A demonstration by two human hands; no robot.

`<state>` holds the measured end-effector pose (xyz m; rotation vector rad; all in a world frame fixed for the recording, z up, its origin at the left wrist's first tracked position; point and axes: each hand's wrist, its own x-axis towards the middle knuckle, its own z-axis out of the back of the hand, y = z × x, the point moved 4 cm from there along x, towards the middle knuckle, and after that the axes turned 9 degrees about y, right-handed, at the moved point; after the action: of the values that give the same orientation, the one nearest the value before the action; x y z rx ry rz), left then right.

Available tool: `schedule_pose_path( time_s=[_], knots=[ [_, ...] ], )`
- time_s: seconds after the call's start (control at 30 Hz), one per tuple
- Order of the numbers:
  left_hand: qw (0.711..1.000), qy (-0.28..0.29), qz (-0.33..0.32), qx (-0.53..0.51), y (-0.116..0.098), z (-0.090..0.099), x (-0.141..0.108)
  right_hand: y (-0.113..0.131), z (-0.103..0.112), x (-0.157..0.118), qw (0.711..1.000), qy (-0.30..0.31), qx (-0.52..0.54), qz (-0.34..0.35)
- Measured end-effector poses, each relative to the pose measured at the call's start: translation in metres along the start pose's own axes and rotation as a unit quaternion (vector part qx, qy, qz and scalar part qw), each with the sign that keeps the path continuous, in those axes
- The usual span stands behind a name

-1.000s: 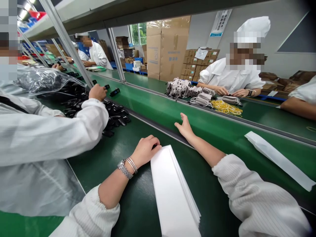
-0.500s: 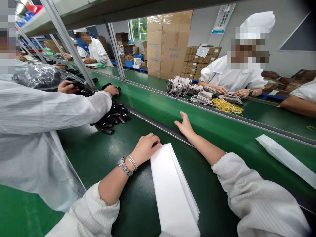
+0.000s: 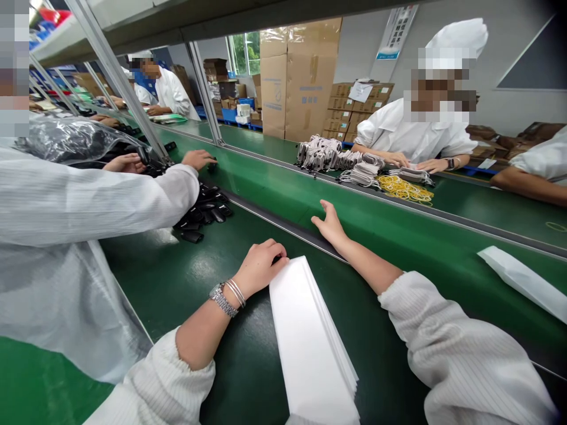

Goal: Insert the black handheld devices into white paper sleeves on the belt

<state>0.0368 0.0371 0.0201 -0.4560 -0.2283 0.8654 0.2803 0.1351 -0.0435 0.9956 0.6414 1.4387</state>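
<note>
A stack of long, flat white sleeves [image 3: 305,330] lies on the dark green bench in front of me, its lower end fanned out along the right edge. My left hand [image 3: 262,264] is closed at the top left corner of this stack, fingers curled and thumb on the corner. Their tips are partly hidden. Over the green belt, my right hand [image 3: 330,225] holds nothing, with thumb and fingers apart. Farther right, a single white sleeve [image 3: 525,280] rests on the belt.
At left, a co-worker's hand [image 3: 199,159] reaches over black plastic pieces [image 3: 201,215]. Across the belt, a person [image 3: 414,133] works beside bundled grey cables [image 3: 328,154] and yellow rubber bands [image 3: 405,189]. A metal post [image 3: 204,94] stands on the line's far side.
The single white sleeve on the belt has shifted to the right. The co-worker's hands at left have moved slightly. My own hands stay almost where they were.
</note>
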Motion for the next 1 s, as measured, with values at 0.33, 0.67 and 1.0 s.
schedule_pose_path(
  time_s=[0.33, 0.67, 1.0],
  knots=[
    [1.0, 0.001, -0.001, 0.001, -0.0004, 0.0013, 0.0005, -0.0002, -0.0005, 0.0001, 1.0, -0.004, 0.003, 0.009],
    [1.0, 0.007, 0.002, 0.002, -0.0019, 0.0001, -0.0004, 0.0017, -0.0003, -0.0014, 1.0, 0.004, -0.002, 0.007],
    [1.0, 0.006, -0.002, 0.004, -0.0024, 0.0006, 0.0, -0.0011, 0.0001, 0.0012, 1.0, 0.004, -0.003, 0.012]
  ],
)
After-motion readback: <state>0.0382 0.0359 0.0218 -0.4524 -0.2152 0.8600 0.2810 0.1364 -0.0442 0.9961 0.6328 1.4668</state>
